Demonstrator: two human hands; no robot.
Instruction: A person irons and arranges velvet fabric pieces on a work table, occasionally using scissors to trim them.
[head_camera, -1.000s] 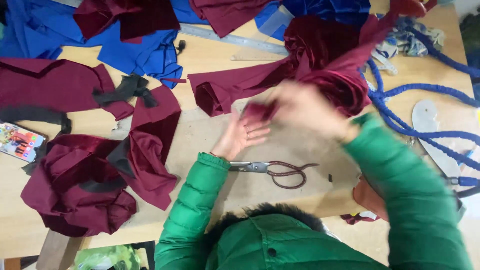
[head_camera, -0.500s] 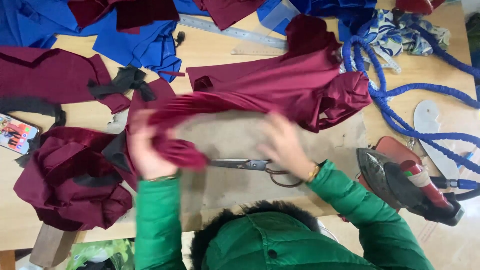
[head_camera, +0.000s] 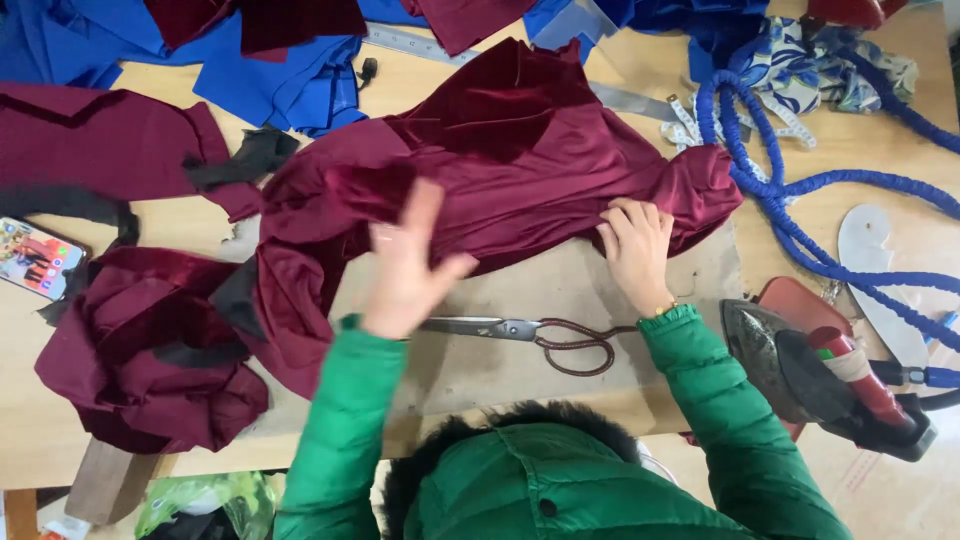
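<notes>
A large maroon velvet piece (head_camera: 510, 160) lies spread across the brown cardboard sheet (head_camera: 560, 290) on the wooden table. My left hand (head_camera: 405, 265) is flat and open, fingers apart, over the cloth's lower left part. My right hand (head_camera: 635, 245) presses on the cloth's lower right edge with fingers bent. Both arms wear green padded sleeves. Scissors (head_camera: 525, 332) with dark red handles lie on the cardboard between my arms, just below the cloth.
A heap of maroon cloth (head_camera: 140, 350) lies at the left, a phone (head_camera: 35, 258) beside it. Blue fabric (head_camera: 260, 70) and a metal ruler (head_camera: 410, 45) sit at the back. An iron (head_camera: 830, 375) rests at the right, with blue cord (head_camera: 800, 220) coiled behind it.
The maroon cloth was gathered and pulled leftward; now it lies opened out over the cardboard. My left hand has let go and lies flat; my right hand moved up onto the cloth's right edge.
</notes>
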